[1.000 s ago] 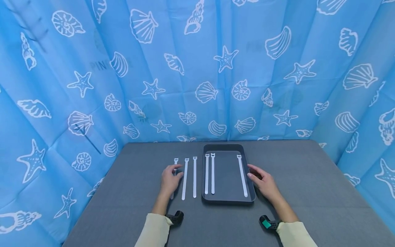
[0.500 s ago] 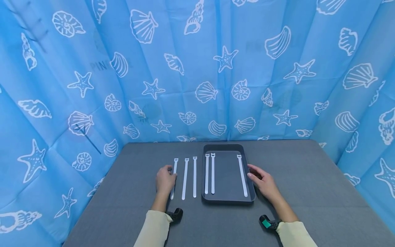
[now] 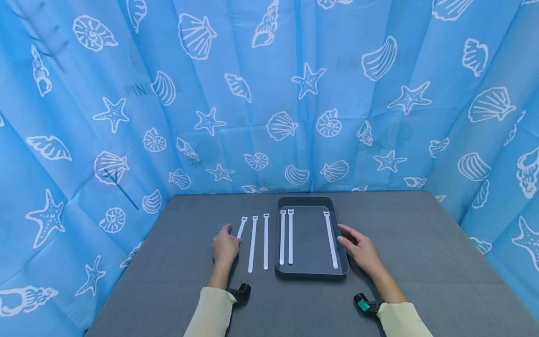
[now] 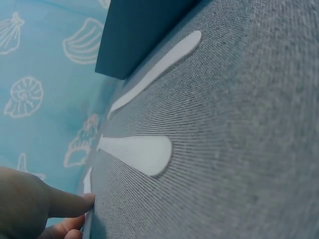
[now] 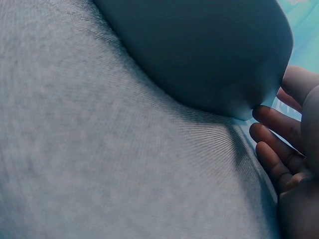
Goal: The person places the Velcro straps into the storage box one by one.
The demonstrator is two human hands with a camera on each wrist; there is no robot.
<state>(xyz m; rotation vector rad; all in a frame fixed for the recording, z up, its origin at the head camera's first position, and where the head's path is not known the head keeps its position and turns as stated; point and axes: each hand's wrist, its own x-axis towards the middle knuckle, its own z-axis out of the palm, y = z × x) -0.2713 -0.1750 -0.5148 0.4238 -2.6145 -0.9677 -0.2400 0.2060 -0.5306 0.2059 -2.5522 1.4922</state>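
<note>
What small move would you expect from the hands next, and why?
Probably the left hand lifts the leftmost strap and carries it toward the tray. Its fingers already touch that strap, which lies askew beside two straight ones on the table; three straps lie in the tray, whose right rim the right hand touches.

The table (image 3: 421, 243) wears a grey woven cloth, matt and finely ribbed. The white straps (image 3: 252, 243) at left look like smooth matt plastic. The dark tray (image 3: 312, 273) is smooth plastic with a dull sheen. The far blue curtain (image 3: 269, 93) looks thin, creased and matt.
</note>
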